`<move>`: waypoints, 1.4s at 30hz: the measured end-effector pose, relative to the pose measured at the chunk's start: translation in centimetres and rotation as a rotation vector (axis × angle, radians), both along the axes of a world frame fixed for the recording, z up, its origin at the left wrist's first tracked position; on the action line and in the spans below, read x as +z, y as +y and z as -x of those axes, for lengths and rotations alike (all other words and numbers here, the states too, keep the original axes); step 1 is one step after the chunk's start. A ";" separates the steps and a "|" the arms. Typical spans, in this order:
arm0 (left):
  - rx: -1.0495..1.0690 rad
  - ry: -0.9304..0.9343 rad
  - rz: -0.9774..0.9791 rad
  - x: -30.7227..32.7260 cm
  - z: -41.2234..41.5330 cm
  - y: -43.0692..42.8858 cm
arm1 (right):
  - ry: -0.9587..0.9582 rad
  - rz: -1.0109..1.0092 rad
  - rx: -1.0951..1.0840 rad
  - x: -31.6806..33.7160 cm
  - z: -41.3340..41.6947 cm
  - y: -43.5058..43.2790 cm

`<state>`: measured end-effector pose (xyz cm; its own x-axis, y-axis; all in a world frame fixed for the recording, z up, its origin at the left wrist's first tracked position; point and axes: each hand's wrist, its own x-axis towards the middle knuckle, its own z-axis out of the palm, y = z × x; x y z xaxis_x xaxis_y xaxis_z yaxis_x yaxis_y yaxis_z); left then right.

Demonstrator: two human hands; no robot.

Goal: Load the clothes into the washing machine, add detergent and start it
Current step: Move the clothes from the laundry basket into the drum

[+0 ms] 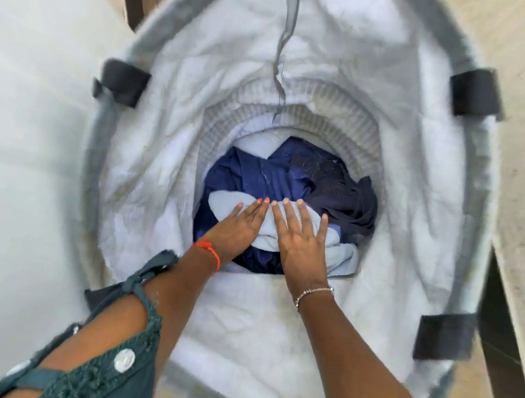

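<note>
**Blue clothes wait deep in the hamper**

Head view: dark blue clothes (292, 176) and a pale blue cloth (286, 233) lie at the bottom of the white laundry hamper (161, 134). The left hand (238, 229) and right hand (302, 243) lie flat and open on the pale cloth, holding nothing yet. No washing machine shows. Best to curl the fingers under the whole heap, so nothing slips out when lifting.
</note>
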<state>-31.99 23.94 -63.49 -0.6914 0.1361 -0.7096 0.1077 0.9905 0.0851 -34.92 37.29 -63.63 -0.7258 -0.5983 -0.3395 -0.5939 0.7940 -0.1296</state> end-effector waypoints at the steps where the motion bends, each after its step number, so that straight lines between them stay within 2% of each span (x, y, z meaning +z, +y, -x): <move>1: 0.025 -0.002 -0.027 1.5 0.0 0.0 | 0.011 0.010 -0.015 1.6 0.2 0.0; 4: 0.134 0.010 -0.168 7.0 0.4 -0.3 | 0.009 0.040 -0.042 7.3 0.5 -0.2; 6: 0.344 0.017 -0.359 11.7 0.9 -0.2 | 0.009 0.033 -0.052 11.8 0.9 -0.4; 8: 0.443 0.012 -0.467 16.5 1.3 -0.4 | 0.014 0.018 -0.063 16.4 1.3 -0.7; 11: 0.370 0.056 -0.415 22.3 1.5 -1.3 | 0.073 0.010 -0.072 23.3 1.8 -1.4; 15: 0.370 0.244 -0.378 31.8 2.0 -2.1 | 0.156 0.025 -0.071 33.2 1.2 -2.6; 18: 0.398 0.383 -0.387 40.7 2.2 -2.7 | 0.156 0.141 -0.126 40.2 0.8 -3.6; 22: 0.344 0.516 -0.287 51.7 1.8 -3.9 | 0.354 0.257 -0.097 50.9 -0.7 -5.7; 26: 0.303 0.633 -0.446 62.2 0.5 -5.2 | 0.432 0.421 -0.109 60.1 -1.4 -7.8; 31: 0.230 0.886 -0.539 73.5 -3.6 -10.3 | 0.457 0.646 0.050 72.6 -4.5 -11.5; 35: 0.266 1.012 -0.573 81.4 -7.6 -14.3 | 0.502 0.693 0.213 80.1 -7.2 -16.1; 38: 0.309 1.110 -0.559 85.2 -10.7 -17.5 | 0.498 0.653 0.280 84.6 -9.7 -19.5; 42: 0.361 1.213 -0.507 88.6 -14.1 -22.0 | 0.521 0.755 0.392 88.2 -12.2 -24.1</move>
<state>-17.90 1.94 25.12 -0.8911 -0.1217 0.4372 0.1185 0.8675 0.4831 -22.69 13.23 24.61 -0.3809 -0.7552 0.5334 -0.9228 0.3465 -0.1683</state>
